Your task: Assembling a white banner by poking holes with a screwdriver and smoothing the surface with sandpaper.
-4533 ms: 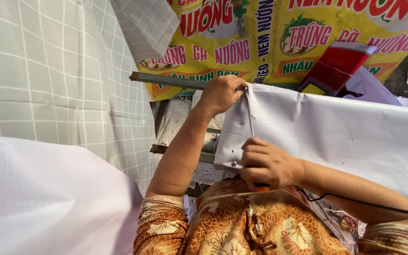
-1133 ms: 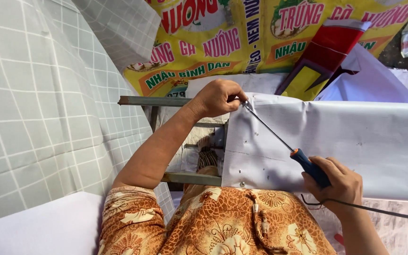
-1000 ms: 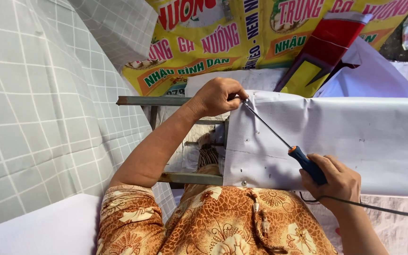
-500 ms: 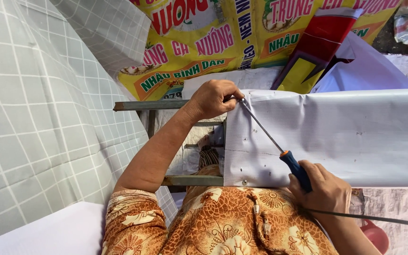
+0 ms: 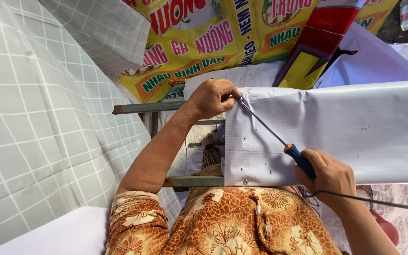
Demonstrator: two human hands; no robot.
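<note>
Covering most of the left side: a grey sheet printed in a tile grid [image 5: 38, 123], hanging slack.

Stretching across the right half: a white banner sheet [image 5: 345, 137], drawn over a metal frame [image 5: 147, 108] whose upper bar juts out leftward; a lower bar runs parallel beneath. Small holes and a rivet dot the sheet's left margin.

Behind these: a yellow printed banner [image 5: 199, 52], crumpled, with a red and yellow panel [image 5: 322, 42] leaning on it.

Left hand [image 5: 211, 98]: curled closed over the sheet's top left corner, fingers pinching the edge against the upper bar.

Right hand [image 5: 329, 177]: wrapped tight around the handle of a screwdriver [image 5: 279, 139], blue grip with an orange collar.

Screwdriver axis: runs diagonally, handle low and right, slim shaft rising up and left across the sheet. Its tip meets the corner just beside the left fingertips, so the left hand is the nearer to the working point.

Thin black cord [image 5: 383, 202]: trails right from below the right wrist.
</note>
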